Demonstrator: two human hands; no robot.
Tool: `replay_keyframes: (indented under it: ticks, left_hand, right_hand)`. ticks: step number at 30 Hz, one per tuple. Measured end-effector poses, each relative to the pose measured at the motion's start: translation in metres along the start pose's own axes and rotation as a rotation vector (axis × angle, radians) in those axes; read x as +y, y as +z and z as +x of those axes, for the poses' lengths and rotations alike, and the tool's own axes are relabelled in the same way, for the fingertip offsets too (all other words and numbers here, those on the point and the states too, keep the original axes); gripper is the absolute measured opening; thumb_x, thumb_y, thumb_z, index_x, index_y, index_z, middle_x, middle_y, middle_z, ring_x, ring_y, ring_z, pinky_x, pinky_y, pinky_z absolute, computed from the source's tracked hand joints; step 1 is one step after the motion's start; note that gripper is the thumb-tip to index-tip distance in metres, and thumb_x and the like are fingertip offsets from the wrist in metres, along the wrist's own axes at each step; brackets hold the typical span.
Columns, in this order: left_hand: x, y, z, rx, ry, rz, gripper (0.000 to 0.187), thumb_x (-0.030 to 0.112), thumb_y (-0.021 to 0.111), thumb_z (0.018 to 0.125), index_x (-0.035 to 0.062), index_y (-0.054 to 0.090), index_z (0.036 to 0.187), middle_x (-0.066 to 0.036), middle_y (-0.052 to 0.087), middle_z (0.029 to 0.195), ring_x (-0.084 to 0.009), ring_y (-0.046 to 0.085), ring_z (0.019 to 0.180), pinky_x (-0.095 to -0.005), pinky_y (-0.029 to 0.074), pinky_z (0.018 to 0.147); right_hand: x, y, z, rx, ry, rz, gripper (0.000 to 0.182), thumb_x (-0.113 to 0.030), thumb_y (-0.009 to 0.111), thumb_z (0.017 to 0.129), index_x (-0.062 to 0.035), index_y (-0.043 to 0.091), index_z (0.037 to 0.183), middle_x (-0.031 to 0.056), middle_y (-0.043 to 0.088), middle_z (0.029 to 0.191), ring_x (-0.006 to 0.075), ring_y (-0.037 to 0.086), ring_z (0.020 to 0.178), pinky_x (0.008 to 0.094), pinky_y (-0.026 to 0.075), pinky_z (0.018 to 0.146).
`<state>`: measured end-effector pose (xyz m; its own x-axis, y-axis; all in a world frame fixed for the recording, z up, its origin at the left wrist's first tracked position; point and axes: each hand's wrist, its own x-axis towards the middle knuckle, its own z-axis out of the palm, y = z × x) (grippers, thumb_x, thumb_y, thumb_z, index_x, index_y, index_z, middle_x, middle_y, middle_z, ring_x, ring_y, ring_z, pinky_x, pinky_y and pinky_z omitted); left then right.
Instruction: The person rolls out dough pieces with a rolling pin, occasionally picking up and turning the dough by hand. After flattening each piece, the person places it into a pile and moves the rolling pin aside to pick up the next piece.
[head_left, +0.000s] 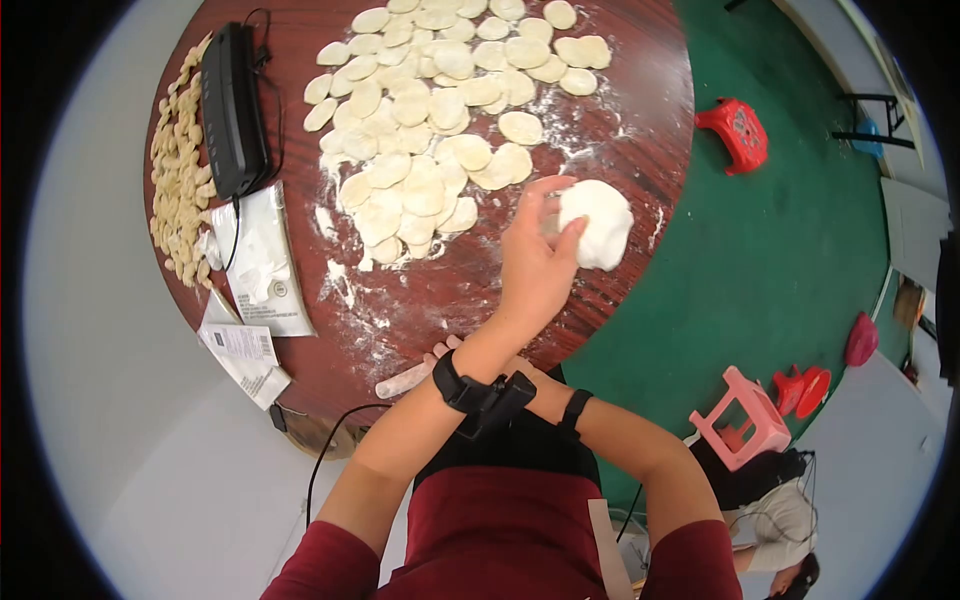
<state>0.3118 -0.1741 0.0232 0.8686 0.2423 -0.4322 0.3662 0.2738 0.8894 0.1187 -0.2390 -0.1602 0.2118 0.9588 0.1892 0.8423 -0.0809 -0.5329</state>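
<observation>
My left hand [540, 250] grips a lump of white dough [600, 225] near the table's right edge, its thumb on the near side and fingers at the far side. My right hand [538, 388] crosses beneath my left wrist. Its fingertips show on the other side, stretched out beside a floury rolling pin [402, 381]; the palm is hidden. Many flat, round dough wrappers [422, 185] overlap on the dark red table [455, 290], with loose flour around them.
At the table's left are small dough pieces [180, 150], a black device [232, 110] with a cable and silver packets [265, 270]. Red stool [740, 135] and pink stool [742, 420] stand on the green floor. Another person [785, 525] is at lower right.
</observation>
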Motion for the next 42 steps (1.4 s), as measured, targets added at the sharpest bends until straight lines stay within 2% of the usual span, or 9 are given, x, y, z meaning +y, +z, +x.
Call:
replay_keyframes:
  ticks: [8,10,17,18,20,28,30,32,42]
  left_hand:
    - [-0.053,-0.017,0.001,0.051,0.170,0.358,0.045,-0.007,0.053,0.101,0.0024,0.050,0.145,-0.015,0.057,0.140,-0.0224,0.061,0.125,-0.0351,0.060,0.096]
    - [-0.053,-0.014,0.002,0.102,0.210,0.366,0.044,-0.004,0.053,0.097,0.0049,0.054,0.141,-0.022,0.065,0.133,-0.0438,0.063,0.123,-0.0483,0.048,0.105]
    - [-0.033,-0.016,0.000,0.146,0.242,0.557,0.044,-0.003,0.055,0.097,0.0062,0.056,0.140,-0.021,0.064,0.134,-0.0415,0.063,0.123,-0.0490,0.050,0.102]
    - [-0.030,-0.018,-0.003,0.163,0.231,0.593,0.044,-0.004,0.055,0.097,0.0060,0.056,0.140,-0.021,0.064,0.133,-0.0404,0.062,0.124,-0.0490,0.051,0.101]
    - [-0.030,-0.026,-0.006,0.192,0.218,0.627,0.044,-0.004,0.055,0.096,0.0059,0.056,0.140,-0.021,0.064,0.133,-0.0394,0.061,0.125,-0.0490,0.051,0.100]
    - [-0.046,-0.033,-0.002,-0.574,0.581,1.317,0.072,0.037,0.065,0.101,0.0193,0.037,0.165,-0.001,0.030,0.174,-0.0206,0.029,0.160,-0.0548,0.016,0.131]
    - [-0.041,-0.039,-0.002,-0.527,0.594,1.388,0.076,0.040,0.064,0.100,0.0197,0.033,0.167,-0.001,0.027,0.175,-0.0207,0.026,0.161,-0.0540,0.015,0.132]
    - [-0.037,-0.045,-0.002,-0.475,0.606,1.460,0.080,0.044,0.063,0.100,0.0200,0.029,0.168,-0.001,0.024,0.176,-0.0207,0.022,0.162,-0.0533,0.014,0.132]
    - [-0.037,-0.061,-0.023,-0.264,0.404,1.412,0.088,0.046,0.066,0.097,0.0133,0.027,0.169,-0.006,0.018,0.178,-0.0237,0.019,0.163,-0.0524,0.013,0.132]
  right_hand:
    - [-0.006,-0.019,0.002,0.038,0.035,0.033,0.076,-0.015,0.073,0.084,-0.0068,0.042,0.153,0.0131,0.054,0.149,0.0302,0.056,0.132,0.0431,0.048,0.109]
    - [-0.006,-0.021,0.001,0.033,0.037,0.049,0.083,-0.012,0.077,0.081,-0.0070,0.040,0.155,0.0131,0.053,0.150,0.0306,0.055,0.132,0.0432,0.048,0.109]
    - [-0.008,-0.025,0.001,0.050,0.065,0.194,0.109,-0.003,0.092,0.073,-0.0073,0.031,0.163,0.0130,0.051,0.153,0.0318,0.054,0.135,0.0436,0.049,0.110]
    - [-0.007,-0.031,0.007,0.049,0.057,0.197,0.109,-0.003,0.092,0.073,-0.0073,0.031,0.163,0.0130,0.051,0.153,0.0318,0.054,0.135,0.0436,0.049,0.110]
    - [-0.003,-0.042,0.016,-0.097,-0.050,-0.073,0.056,-0.029,0.047,0.099,-0.0029,0.049,0.149,0.0160,0.057,0.145,0.0301,0.058,0.129,0.0427,0.048,0.110]
    - [-0.005,-0.054,0.008,0.063,0.094,0.372,0.052,-0.028,0.050,0.103,-0.0055,0.053,0.150,0.0178,0.057,0.147,0.0338,0.055,0.135,0.0470,0.042,0.117]
    - [-0.004,-0.059,0.008,0.114,0.164,0.675,0.052,-0.027,0.053,0.102,-0.0057,0.055,0.149,0.0177,0.056,0.149,0.0351,0.053,0.139,0.0486,0.039,0.121]
    - [-0.003,-0.059,0.006,-0.103,-0.063,-0.045,0.058,-0.029,0.059,0.093,-0.0077,0.060,0.148,0.0116,0.045,0.163,0.0324,0.035,0.155,0.0526,0.021,0.130]
    - [-0.003,-0.057,0.008,-0.143,-0.087,-0.061,0.055,-0.030,0.056,0.095,-0.0090,0.062,0.146,0.0076,0.056,0.155,0.0289,0.041,0.151,0.0512,0.026,0.127]
